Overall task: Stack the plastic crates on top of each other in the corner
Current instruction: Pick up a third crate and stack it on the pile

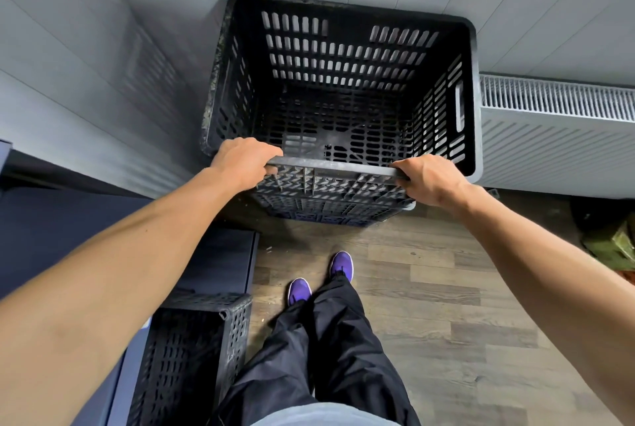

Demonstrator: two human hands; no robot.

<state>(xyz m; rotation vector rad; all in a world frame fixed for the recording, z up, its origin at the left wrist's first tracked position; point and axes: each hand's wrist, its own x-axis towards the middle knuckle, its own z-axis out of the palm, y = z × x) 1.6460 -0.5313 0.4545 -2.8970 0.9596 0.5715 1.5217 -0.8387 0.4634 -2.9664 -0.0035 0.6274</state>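
A tall black slotted plastic crate (343,58) stands in the corner where two grey walls meet, open side up and empty. It rests on at least one more black crate (326,210) whose rim shows below it. My left hand (245,161) grips the near rim at its left end. My right hand (427,178) grips the same rim at its right end. Another black crate (192,353) stands on the floor at the lower left, beside my left leg.
A white radiator (556,123) runs along the wall right of the stack. A dark blue cabinet (220,253) sits to the left. A green object (611,247) lies at the right edge. Wood-look floor (446,288) is open on the right of my feet.
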